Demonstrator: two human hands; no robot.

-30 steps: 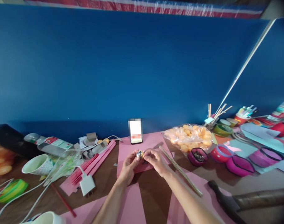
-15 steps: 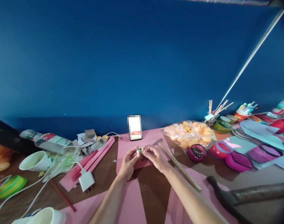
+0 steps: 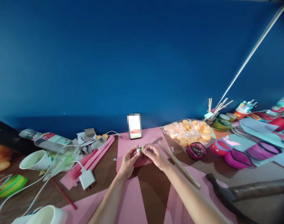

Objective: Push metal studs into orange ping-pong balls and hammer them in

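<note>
My left hand (image 3: 127, 163) is pinching a small silvery ball (image 3: 139, 149) above the pink sheet (image 3: 152, 133), apparently bracing it. My right hand (image 3: 157, 157) is bending its fingers to the ball's side; whether they're gripping, I cannot tell.

single head-worn view, forward and down over hands (image 3: 127, 162) toward blue wall (image 3: 132, 62)

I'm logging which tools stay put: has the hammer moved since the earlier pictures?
No: against the bright pink bowl, the hammer lies where it did; the whole view shifted slightly instead.
</note>
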